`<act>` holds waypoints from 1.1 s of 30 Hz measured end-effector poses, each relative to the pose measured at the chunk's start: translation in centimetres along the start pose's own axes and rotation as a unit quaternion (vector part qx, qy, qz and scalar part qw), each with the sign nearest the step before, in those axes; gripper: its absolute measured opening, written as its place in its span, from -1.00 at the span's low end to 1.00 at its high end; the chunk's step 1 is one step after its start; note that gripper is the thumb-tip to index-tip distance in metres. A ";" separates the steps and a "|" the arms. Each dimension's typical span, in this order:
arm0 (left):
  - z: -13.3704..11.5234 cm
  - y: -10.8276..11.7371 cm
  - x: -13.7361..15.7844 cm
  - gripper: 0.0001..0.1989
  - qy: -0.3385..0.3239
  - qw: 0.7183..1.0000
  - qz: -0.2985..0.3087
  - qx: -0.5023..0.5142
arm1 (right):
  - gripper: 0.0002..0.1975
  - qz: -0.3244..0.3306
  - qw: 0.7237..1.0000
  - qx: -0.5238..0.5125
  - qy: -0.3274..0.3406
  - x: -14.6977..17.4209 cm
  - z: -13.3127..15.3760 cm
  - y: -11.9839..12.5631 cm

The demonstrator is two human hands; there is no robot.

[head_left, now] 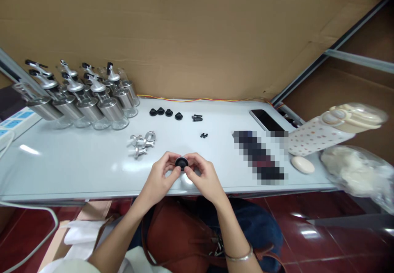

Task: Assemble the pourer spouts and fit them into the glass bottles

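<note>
My left hand (164, 172) and my right hand (201, 174) meet near the table's front edge. Between their fingertips they grip a round black stopper (181, 163), its face turned up towards me and a thin pale rim along its top. Both thumbs press on its lower edge. Left of my hands lie several silver pourer tops (142, 142) in a loose group. Farther back, several black stoppers (169, 112) stand in a row. Beside them are a few slim black levers (197, 118), with a cluster of tiny black pieces (204, 135) nearer to me.
Several glass-and-steel oil bottles (88, 105) with pourers crowd the back left, by a power strip (17, 123). At right are a phone (266, 120), a spotted tumbler (323, 131), a pale oval object (303, 164) and a plastic bag (360, 170). Cardboard (215, 39) walls the back.
</note>
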State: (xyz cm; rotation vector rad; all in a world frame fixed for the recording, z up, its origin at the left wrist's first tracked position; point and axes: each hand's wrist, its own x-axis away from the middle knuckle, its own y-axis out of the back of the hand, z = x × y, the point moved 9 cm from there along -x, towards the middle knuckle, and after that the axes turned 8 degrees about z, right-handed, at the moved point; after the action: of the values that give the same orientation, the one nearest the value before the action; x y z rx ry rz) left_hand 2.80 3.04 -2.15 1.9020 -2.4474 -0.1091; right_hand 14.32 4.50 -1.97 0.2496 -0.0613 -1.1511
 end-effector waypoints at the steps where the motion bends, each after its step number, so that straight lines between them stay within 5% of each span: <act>1: 0.0 0.0 0.0 -0.81 -0.002 1.000 0.002 -0.001 | -0.82 0.001 1.000 0.001 0.001 0.0 0.1 0.0; 33: 0.7 0.0 0.0 -0.85 0.018 1.000 0.010 -0.001 | -0.85 0.010 1.000 -0.007 0.006 0.2 0.0 -0.1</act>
State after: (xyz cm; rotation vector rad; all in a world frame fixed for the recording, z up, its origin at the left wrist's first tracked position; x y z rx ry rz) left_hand 2.77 3.05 -2.83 1.8612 -2.4427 -0.0759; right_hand 14.31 4.32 -2.02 0.2429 -0.0456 -1.1303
